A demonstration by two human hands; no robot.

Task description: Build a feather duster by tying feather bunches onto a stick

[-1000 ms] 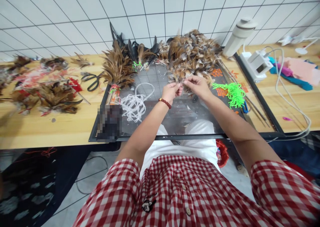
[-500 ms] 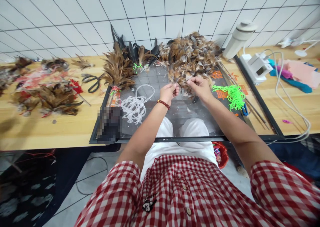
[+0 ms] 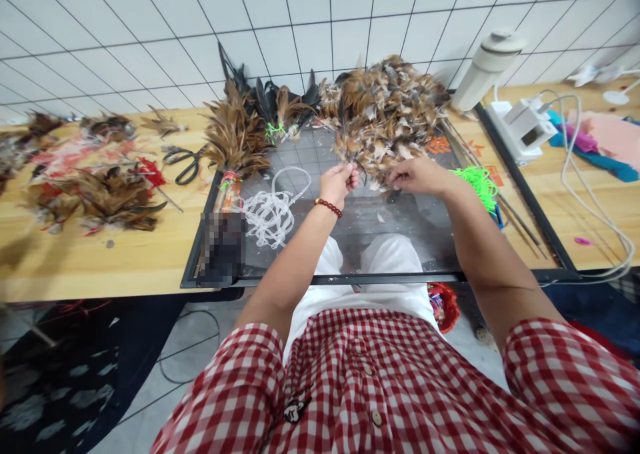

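Feathers everywhere, scanning left to right. Loose brown feather heaps (image 3: pixel 95 197) lie on the wooden bench (image 3: pixel 125 254) at far left, tangled with red thread. Black-handled scissors (image 3: pixel 183 161) sit just left of the black-framed glass panel (image 3: pixel 350 227). On the panel: a bound feather bundle (image 3: pixel 235 137) with long, stiff, tan quills wrapped at the stem, then a limp coil of white cord (image 3: pixel 273 211).

Left hand (image 3: pixel 339 184), red bead bracelet on the wrist, is pinched closed on a small clutch of feathers (image 3: pixel 353 154) held up just in front of the big pile (image 3: pixel 385 111). No shift from half a second ago.

Change: right hand (image 3: pixel 419 176) has left the left hand. A second ago the two were fingertip to fingertip on the same clutch; now it sits apart to the right, palm down, fingers curled into the near edge of the pile. Whether it actually grips any feathers, can't tell. Judgement: picking up more stock while the left hand holds what's gathered.

Pile is fluffy, mottled brown, white and grey, short downy pieces. Right of it: neon green plastic strands (image 3: pixel 479 181), thin dark rods (image 3: pixel 520 221), a white cylindrical bottle (image 3: pixel 487 67), a white box (image 3: pixel 525 127) with a cable.
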